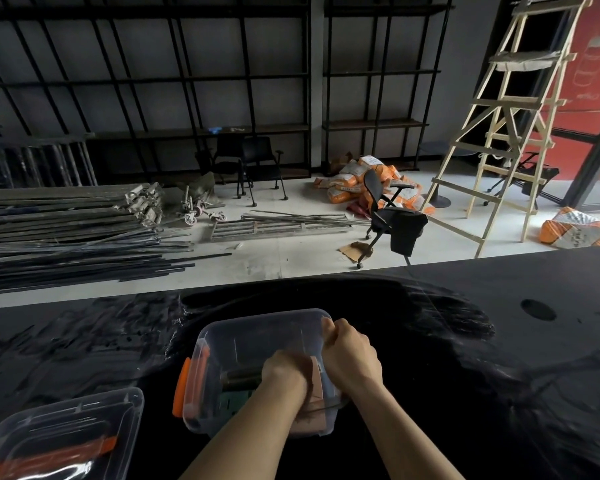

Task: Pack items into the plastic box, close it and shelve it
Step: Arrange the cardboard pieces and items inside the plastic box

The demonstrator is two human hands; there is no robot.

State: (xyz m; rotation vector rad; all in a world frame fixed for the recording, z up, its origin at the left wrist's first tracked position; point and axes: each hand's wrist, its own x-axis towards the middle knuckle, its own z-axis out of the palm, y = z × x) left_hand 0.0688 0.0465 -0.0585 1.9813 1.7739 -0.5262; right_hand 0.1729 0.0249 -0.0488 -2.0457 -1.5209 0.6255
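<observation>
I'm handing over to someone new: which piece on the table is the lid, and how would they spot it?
Start at the black table. The open plastic box sits in the middle with both hands at it; the lid lies apart, at the near left corner. It is shallow and clear with an orange handle on top, and unlike the box, nothing is packed in it.

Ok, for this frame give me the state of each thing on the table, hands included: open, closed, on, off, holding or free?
Plastic box: open, lid off, items inside.
Lid: off, lying on the table left of the box, orange handle showing.
Orange latch: on the box's left end, unfastened.
Left hand: inside the box, closed on its contents; the item is blurred.
Right hand: closed on the box's right rim.
</observation>
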